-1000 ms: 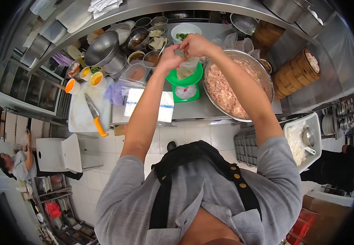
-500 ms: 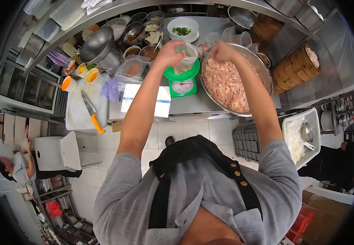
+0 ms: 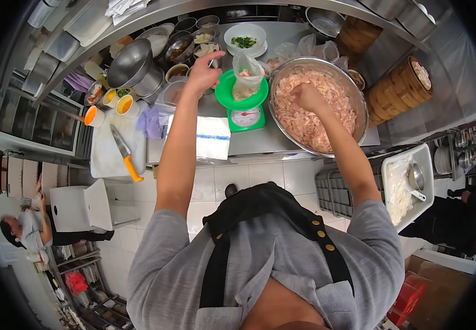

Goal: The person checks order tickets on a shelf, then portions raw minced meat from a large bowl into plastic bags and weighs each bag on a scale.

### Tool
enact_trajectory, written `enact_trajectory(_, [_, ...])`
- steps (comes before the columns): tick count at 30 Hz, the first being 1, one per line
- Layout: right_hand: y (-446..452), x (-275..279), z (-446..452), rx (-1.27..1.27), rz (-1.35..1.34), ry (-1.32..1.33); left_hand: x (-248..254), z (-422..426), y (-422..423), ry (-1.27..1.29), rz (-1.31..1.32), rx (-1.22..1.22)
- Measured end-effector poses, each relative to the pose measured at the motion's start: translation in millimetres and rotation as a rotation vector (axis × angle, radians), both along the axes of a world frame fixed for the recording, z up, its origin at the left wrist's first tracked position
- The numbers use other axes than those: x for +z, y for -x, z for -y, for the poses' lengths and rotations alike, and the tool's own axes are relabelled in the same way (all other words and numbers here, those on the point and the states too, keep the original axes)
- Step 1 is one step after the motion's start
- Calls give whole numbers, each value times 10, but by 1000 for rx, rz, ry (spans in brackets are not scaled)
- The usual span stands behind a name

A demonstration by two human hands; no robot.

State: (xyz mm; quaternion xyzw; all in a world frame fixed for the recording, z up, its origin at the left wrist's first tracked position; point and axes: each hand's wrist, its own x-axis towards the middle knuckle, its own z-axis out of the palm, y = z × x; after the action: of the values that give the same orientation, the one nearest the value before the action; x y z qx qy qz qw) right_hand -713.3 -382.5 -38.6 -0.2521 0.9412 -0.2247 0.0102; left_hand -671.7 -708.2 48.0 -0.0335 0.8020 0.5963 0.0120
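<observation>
My left hand (image 3: 203, 72) is left of the green scale (image 3: 246, 117), its fingers apart and nothing in them. A clear plastic bag (image 3: 247, 82) with some pale pink meat inside stands upright on the scale's green pan (image 3: 226, 98). To the right, my right hand (image 3: 308, 98) is down at the raw meat (image 3: 320, 124) in a large steel bowl (image 3: 365, 118). Its fingers are curled and closed against the meat; their tips are hidden.
Left of the scale lie a folded white cloth (image 3: 213, 137) and a cutting board (image 3: 103, 159) with an orange-handled knife (image 3: 127, 154). Behind are a bowl of chopped greens (image 3: 244, 34) and several steel pots. Bamboo steamers (image 3: 394, 91) stand right. A person (image 3: 32, 225) is far left.
My left hand has let go of the plastic bag and moved left. My right hand has gone from the bowl's upper left edge down into the meat.
</observation>
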Motion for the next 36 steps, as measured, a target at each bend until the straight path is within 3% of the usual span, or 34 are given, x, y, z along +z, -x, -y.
enact_trajectory(6, [170, 286, 108, -35, -48, -144, -60, -38, -141, 83, -67, -59])
enact_trajectory(7, [192, 268, 93, -47, 5, -182, -388, -102, 1, 160, -340, 50])
enact_trajectory(11, [-20, 19, 44, -53, 186, -293, -554, -484, 276, 316, -420, -100])
enact_trajectory(13, [-150, -316, -121, 15, 10, -168, -673, -595, 704, 249, -317, 230])
enact_trajectory(16, [-664, -202, -283, -6, -190, 138, -268, -780, 1157, 49, -303, 162])
enact_trajectory(18, [-1057, -117, -346, -94, -191, 337, -54, -979, 1491, 103, -329, 126])
enact_trajectory(20, [-1405, 7, -451, -177, -77, 499, -32, -1164, 2051, 232, -437, 109])
enact_trajectory(21, [-1558, 63, -516, -218, 3, 576, -391, -1112, 2659, 357, -651, -12])
enact_trajectory(22, [-1692, 226, -583, -253, 65, 625, -404, -1225, 2843, 355, -666, -34])
enact_trajectory(24, [-1900, 322, -737, -306, 120, 683, -405, -1527, 3127, 838, -785, 40])
enact_trajectory(25, [-1973, 274, -830, -351, 85, 729, -365, -1692, 3244, 624, -331, -76])
enact_trajectory(26, [-2009, 244, -914, -395, 47, 775, -362, -1850, 3356, 627, -347, -95])
enact_trajectory(28, [-2082, 301, -1055, -462, 28, 811, -536, -2098, 3507, 961, -617, -28])
enact_trajectory(29, [-2100, 309, -1133, -512, 19, 835, -702, -2211, 3609, 936, -858, 70])
enact_trajectory(30, [-2111, 283, -1206, -527, 15, 836, -845, -2332, 3703, 930, -864, 56])
enact_trajectory(32, [-2130, 224, -1347, -582, -27, 860, -1062, -2525, 3836, 1148, -497, -158])
enact_trajectory(33, [-2136, 153, -1392, -620, -14, 913, -1065, -2679, 3767, 1335, -391, -366])
enact_trajectory(35, [-2095, 1, -1454, -667, 20, 956, -1100, -2936, 3500, 1390, -307, -600])
enact_trajectory(36, [-2074, -32, -1463, -702, 53, 993, -1035, -3047, 3239, 1064, -330, -469])
